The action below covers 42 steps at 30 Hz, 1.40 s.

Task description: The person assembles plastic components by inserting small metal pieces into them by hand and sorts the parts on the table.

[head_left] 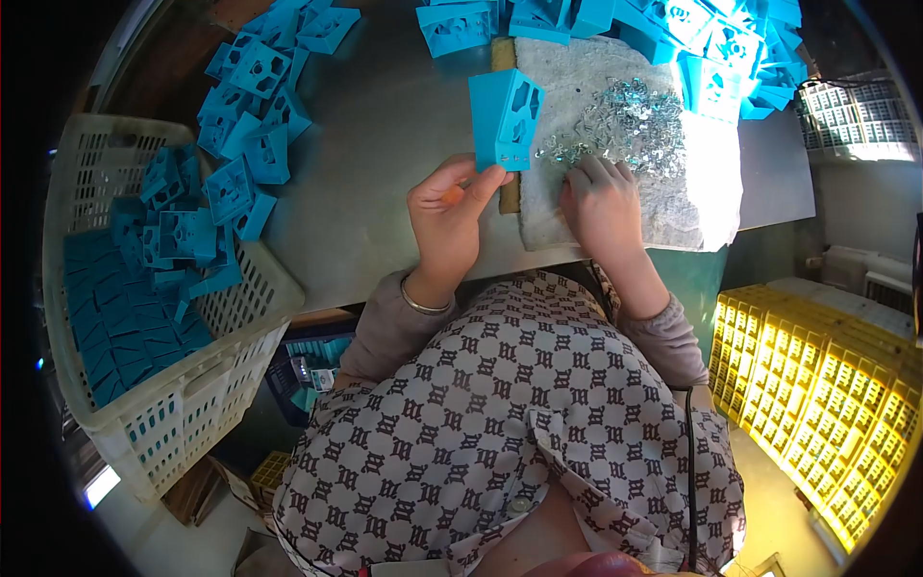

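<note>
My left hand grips a blue plastic housing by its lower end, thumb in front. The housing stands upright above the table, its face with shaped cut-outs turned to the right. Small metallic bits show along its lower edge. On the grey cloth, my right hand is closed with its fingers curled down at the near edge of a spread of small shiny metal pieces. Its fingertips are hidden, so I cannot make out what they hold.
More blue housings are heaped at the table's far left, with another heap far right. A white crate at left holds several more. Yellow crates stand at right. A brownish strip borders the cloth.
</note>
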{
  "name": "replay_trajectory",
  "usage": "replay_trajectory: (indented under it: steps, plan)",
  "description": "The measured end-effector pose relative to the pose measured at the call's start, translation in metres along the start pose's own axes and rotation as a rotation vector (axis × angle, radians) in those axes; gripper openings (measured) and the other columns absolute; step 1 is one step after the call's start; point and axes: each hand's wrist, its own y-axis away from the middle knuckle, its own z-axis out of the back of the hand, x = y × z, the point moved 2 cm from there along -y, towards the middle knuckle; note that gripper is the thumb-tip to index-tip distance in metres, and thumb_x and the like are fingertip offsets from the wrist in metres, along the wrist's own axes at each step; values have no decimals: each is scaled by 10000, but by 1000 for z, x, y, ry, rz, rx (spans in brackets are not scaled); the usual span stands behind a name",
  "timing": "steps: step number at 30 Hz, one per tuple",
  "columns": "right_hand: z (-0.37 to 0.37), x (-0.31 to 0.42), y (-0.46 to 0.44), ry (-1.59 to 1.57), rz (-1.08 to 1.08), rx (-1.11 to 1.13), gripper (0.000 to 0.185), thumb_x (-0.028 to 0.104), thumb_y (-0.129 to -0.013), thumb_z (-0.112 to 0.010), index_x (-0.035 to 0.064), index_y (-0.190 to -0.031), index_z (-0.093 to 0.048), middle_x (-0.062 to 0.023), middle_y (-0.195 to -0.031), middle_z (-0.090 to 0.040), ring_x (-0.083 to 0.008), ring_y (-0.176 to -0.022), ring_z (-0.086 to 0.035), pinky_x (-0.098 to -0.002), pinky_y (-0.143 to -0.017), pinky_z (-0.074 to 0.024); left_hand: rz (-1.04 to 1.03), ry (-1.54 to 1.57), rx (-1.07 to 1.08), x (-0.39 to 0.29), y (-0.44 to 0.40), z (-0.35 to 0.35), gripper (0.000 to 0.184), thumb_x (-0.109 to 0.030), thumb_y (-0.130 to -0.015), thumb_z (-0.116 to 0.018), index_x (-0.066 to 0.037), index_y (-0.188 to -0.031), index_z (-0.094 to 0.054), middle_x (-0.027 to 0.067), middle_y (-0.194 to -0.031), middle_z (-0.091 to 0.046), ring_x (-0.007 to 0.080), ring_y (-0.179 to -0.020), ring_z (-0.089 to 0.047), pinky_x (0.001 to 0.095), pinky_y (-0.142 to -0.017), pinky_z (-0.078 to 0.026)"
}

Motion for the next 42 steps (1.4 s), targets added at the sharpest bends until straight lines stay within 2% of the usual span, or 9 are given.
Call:
replay_trajectory:
  steps: [1, 11, 14, 17, 20, 28, 35, 41, 42]
  plan:
    - [1, 0, -1, 5, 18, 19, 70, 61, -768, -679, 46, -732, -620, -97, -839, -609, -276, -819, -638, -407, -764, -477, 19, 31, -21, -1, 1, -2, 145, -3, -953, -702, 73, -1073, -730, 116, -996, -737, 182, -927, -713, 312, -856, -567]
    - [3, 1, -4, -15, 27, 50, 51, 39, -780, -682, 13, -757, -644, -114, -850, -620, -310, -825, -643, -431, -778, -494, 74, 111, 4, -1, 5, -8, 137, -11, -951, -704, 72, -1055, -739, 116, -1006, -727, 190, -938, -713, 331, -881, -600]
    - [19, 5, -8, -337, -61, -68, 50, -15, -791, -708, -26, -840, -703, -118, -862, -660, -278, -777, -674, -383, -723, -538, 85, 103, 11, -2, 6, -9, 129, -4, -940, -717, 62, -1046, -747, 112, -1010, -723, 185, -942, -709, 314, -876, -591]
    - [41, 17, -15, -734, -206, -176, 60, -16, -801, -720, -3, -858, -735, -100, -837, -687, -246, -696, -687, -340, -618, -540, 87, 87, 22, -2, 10, -11, 130, 16, -922, -732, 55, -1044, -752, 105, -1015, -716, 166, -948, -692, 287, -850, -574]
    - [53, 24, -20, -847, -122, -255, 121, -27, -796, -747, -17, -916, -757, -103, -860, -708, -214, -678, -696, -291, -593, -535, 58, 58, 62, -4, 11, -16, 133, 40, -907, -741, 56, -1039, -752, 93, -1006, -703, 133, -925, -660, 258, -799, -546]
    - [60, 29, -19, -776, -37, -265, 118, -3, -791, -767, -1, -908, -755, -100, -868, -694, -248, -732, -685, -321, -633, -543, -68, -54, 139, -14, 13, -22, 139, 88, -888, -742, 63, -1024, -746, 71, -975, -678, 101, -870, -623, 231, -731, -509]
    - [74, 29, -25, -549, 168, -240, 74, 34, -858, -726, -2, -895, -672, -115, -842, -610, -331, -748, -610, -422, -664, -508, -118, -45, 209, -17, 13, -24, 160, 101, -885, -736, 75, -1043, -741, 91, -1010, -665, 131, -896, -653, 261, -781, -555]
    - [64, 21, -20, -804, -58, 27, 109, 59, -908, -628, -2, -824, -595, -165, -887, -575, -379, -786, -586, -452, -685, -475, -116, -106, 257, -19, 13, -24, 179, 102, -877, -742, 72, -1053, -742, 100, -1020, -668, 145, -922, -663, 273, -802, -561]
    - [66, 23, -21, -818, -31, -20, 100, 60, -900, -620, -4, -827, -597, -166, -873, -575, -383, -771, -584, -451, -676, -472, -122, -94, 246, -20, 14, -27, 180, 102, -876, -742, 64, -1052, -747, 97, -1018, -671, 141, -916, -662, 267, -794, -554]
